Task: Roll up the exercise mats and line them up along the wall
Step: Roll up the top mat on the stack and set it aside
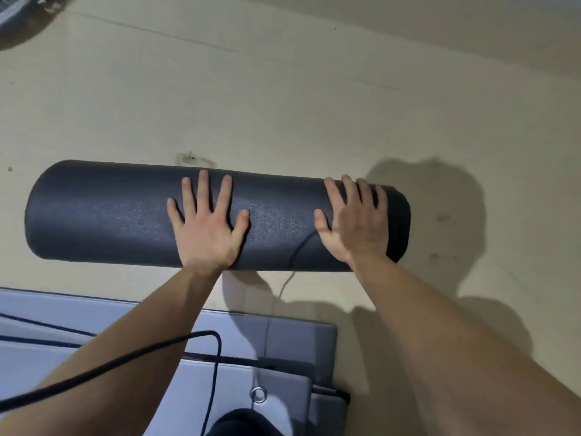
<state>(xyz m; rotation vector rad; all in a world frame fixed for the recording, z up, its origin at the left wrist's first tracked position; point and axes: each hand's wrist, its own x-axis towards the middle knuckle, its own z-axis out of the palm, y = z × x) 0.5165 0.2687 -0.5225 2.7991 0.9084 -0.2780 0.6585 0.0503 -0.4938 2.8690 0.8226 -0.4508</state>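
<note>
A dark grey exercise mat (103, 212), fully rolled into a thick cylinder, lies crosswise on the beige floor in the middle of the head view. My left hand (209, 225) presses flat on the top of the roll near its middle, fingers spread and straight. My right hand (355, 221) lies flat on the roll close to its right end, fingers straight. A thin cord runs out from under the roll towards me. Below the roll, several flat grey-blue mats (47, 338) lie stacked, partly hidden by my arms.
A black cable (132, 357) hangs across the lower left over the flat mats. A metal eyelet (258, 394) shows in one mat's corner. Bare beige floor (283, 105) stretches beyond the roll; a dark object (22, 23) sits at the top left corner.
</note>
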